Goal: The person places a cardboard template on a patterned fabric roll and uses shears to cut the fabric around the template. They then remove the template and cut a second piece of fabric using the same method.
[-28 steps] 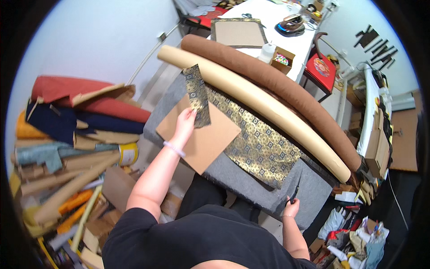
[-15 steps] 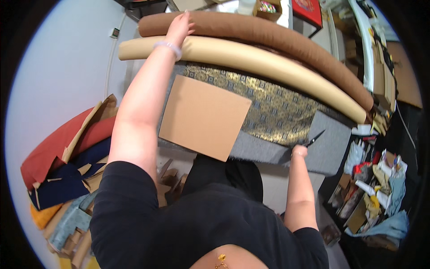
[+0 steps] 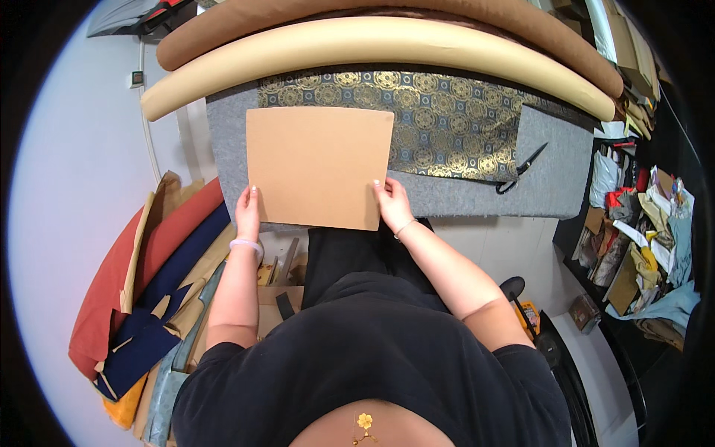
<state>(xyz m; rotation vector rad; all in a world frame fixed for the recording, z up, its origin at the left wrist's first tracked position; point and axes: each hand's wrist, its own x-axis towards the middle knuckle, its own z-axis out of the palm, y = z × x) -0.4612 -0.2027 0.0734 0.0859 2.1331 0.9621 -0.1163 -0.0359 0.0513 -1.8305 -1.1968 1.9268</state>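
A flat, brown sheet of cardboard (image 3: pixel 320 167) is held level over the grey felt-covered table. My left hand (image 3: pixel 248 212) grips its left edge near the front corner, thumb on top. On the opposite edge, my right hand (image 3: pixel 392 204) has its thumb on top and its fingers mostly hidden underneath. Beneath and behind the cardboard spreads a dark brocade cloth (image 3: pixel 454 123) with gold round patterns. Black scissors (image 3: pixel 523 170) lie at the cloth's right end, apart from my hands.
A long cream roll (image 3: pixel 357 41) and a brown roll (image 3: pixel 447 7) span the table's far side. Grey felt (image 3: pixel 555 164) shows at the right. Rolls of red material (image 3: pixel 112 276) stand at lower left; a heap of scraps (image 3: pixel 648 238) lies at right.
My left hand has come back from the brown roll to the cardboard's left edge. My right hand has let go of the scissors and taken the right edge. The cardboard now sits straighter.
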